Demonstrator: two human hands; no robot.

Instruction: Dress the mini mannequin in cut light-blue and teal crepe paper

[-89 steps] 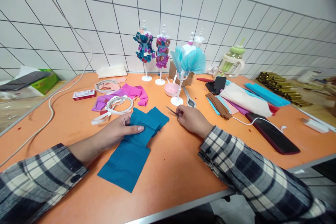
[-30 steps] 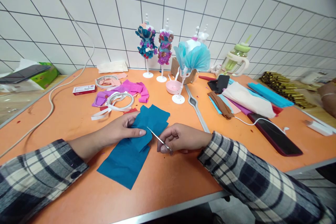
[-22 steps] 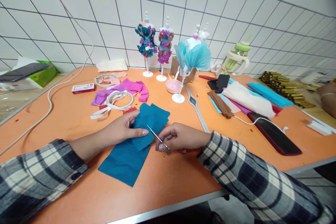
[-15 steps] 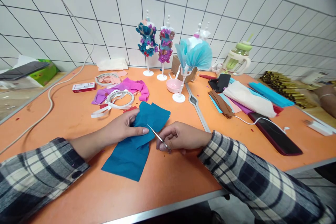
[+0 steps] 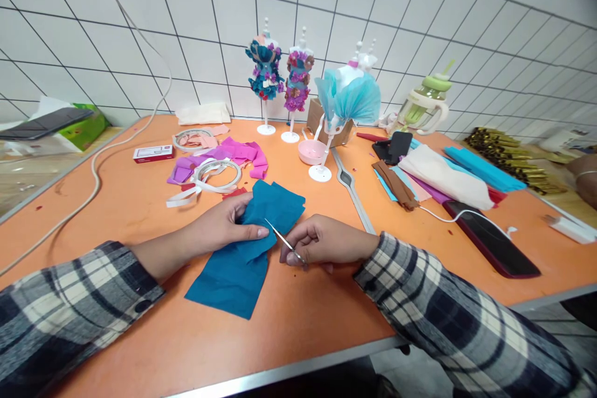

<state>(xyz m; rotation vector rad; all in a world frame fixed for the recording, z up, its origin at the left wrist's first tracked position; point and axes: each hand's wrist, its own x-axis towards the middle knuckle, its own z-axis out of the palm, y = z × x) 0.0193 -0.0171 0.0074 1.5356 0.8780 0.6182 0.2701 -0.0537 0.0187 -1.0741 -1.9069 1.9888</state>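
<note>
In the head view, the left hand (image 5: 228,224) pinches teal crepe paper (image 5: 228,283) between thumb and fingers — the sheet lies above the orange tabletop (image 5: 298,348). The right hand (image 5: 321,241) grips small scissors (image 5: 278,235), fingers curled round the handles, the blade tip over the paper. Beyond — a pink bowl (image 5: 312,150) beside a white stand base (image 5: 319,173).

We look from the person's head, forward and down across the orange table (image 5: 321,317), near enough that the left hand (image 5: 231,224) and right hand (image 5: 321,239) work mid-frame. The table's near edge slants through the bottom; the tiled wall (image 5: 196,25) fills the top, its grid receding toward the right.
</note>
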